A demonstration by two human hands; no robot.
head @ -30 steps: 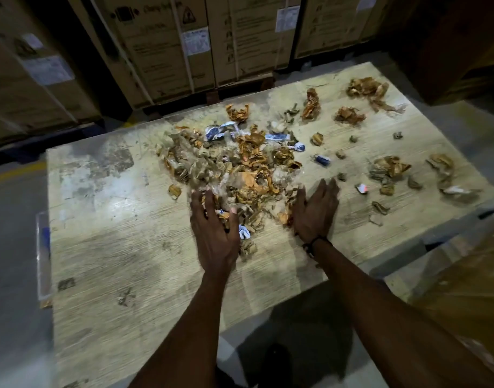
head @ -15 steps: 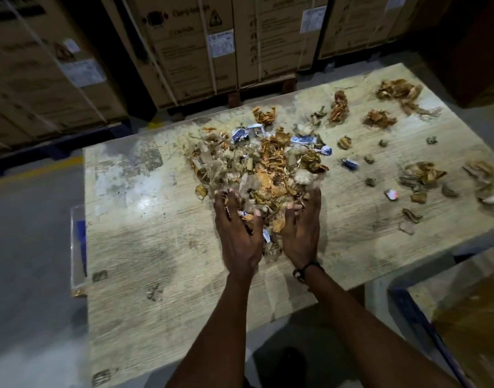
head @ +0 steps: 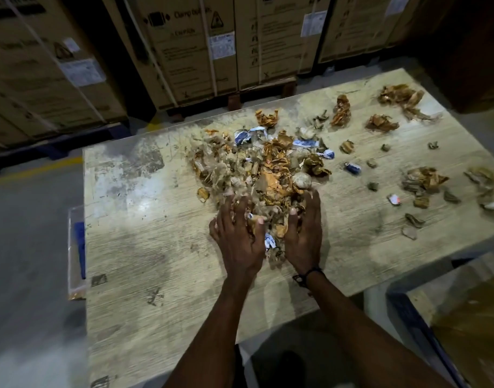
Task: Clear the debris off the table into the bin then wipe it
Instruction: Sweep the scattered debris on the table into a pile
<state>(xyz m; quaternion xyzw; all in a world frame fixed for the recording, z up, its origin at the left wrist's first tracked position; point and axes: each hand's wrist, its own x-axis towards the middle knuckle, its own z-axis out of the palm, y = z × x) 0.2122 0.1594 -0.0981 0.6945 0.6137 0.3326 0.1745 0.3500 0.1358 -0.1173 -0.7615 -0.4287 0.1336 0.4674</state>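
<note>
Our left hand [head: 237,233] & right hand [head: 303,233], close together w/ fingers spread, flank the near end of the debris pile [head: 268,169], whose bulk lies straight ahead up the desk [head: 156,247], equally near both.

On the worn wooden table [head: 145,247], the left hand [head: 237,239] and right hand [head: 303,236] lie palm-down, fingers spread, flanking the 6 o'clock edge of a heap of crumpled paper debris [head: 268,169]. Loose scraps [head: 425,177] lie scattered toward 3 o'clock. Strapped cardboard boxes [head: 189,51] stand at 12 o'clock, and a clear container [head: 75,247] sits against the table's 9 o'clock edge.
</note>
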